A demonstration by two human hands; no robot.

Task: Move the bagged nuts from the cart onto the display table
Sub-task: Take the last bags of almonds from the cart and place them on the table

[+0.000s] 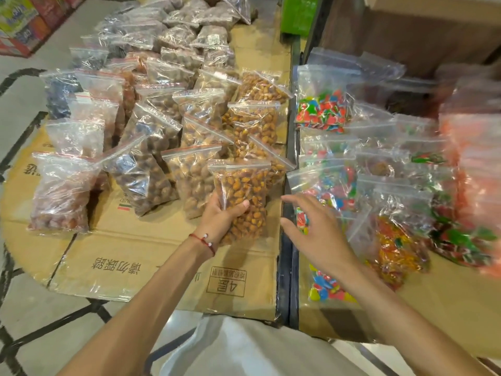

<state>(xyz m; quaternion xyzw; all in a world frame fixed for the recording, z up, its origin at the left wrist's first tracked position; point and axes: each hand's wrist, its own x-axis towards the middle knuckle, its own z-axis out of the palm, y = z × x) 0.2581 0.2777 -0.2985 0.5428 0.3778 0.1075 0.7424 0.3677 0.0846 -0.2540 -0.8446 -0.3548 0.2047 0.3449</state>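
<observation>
Because the left hand (217, 221) grips the clear zip-top plastic bag of orange-brown glazed nuts (244, 191) only low down, with the thumb curled across its front and the other fingers hidden behind, the top-heavy pouch could fold over or slide through the grip on its slick film when it is set down. Just beyond those fingers, the leaning row of similar clear nut bags (252, 123) is close enough that a nudge might topple several in turn. Beneath the fingers lies the flattened brown cardboard sheet (151, 253), a smooth footing on which the bag may not stand upright. To the right of the grip, the right hand (311, 226) hovers, fingers spread and empty, over clear bags of multicoloured candy (322, 109), and a careless sweep could knock those. Whether the cardboard surface is cart or table I cannot tell.
</observation>
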